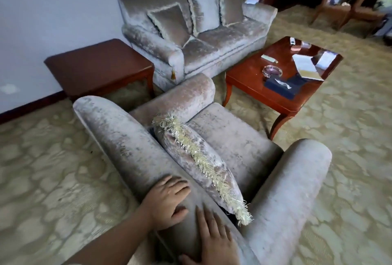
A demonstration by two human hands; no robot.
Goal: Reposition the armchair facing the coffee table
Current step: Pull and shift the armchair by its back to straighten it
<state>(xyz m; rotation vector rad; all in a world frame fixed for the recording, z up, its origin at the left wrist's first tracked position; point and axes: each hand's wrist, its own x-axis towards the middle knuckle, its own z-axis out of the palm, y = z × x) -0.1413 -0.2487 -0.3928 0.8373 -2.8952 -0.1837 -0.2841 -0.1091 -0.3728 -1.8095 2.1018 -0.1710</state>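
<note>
Armchair point(222, 144) sits on the carpet point(53, 169), seat front just beside the near corner of the coffee table point(254, 78), angled a bit toward the sofa point(201, 38). I'm behind it.

Left hand point(167, 203) lies flat on the top roll of the backrest, fingers spread, palm down, pressing rather than clamped. Right hand point(214, 237) sits beside it on the same roll, also splayed, not wrapped round anything.

Handling, my read: bulky and heavy, upholstered frame, won't lift easily. Crushed-velvet cover looks slick, padding soft, so palms may slide and sink before the frame moves. Carpet should drag hard on the feet.

Better hold: hook fingers over the back roll, or take both arm rolls low and pivot. Fringed cushion point(201, 163) is loose against the backrest and may topple.
</note>
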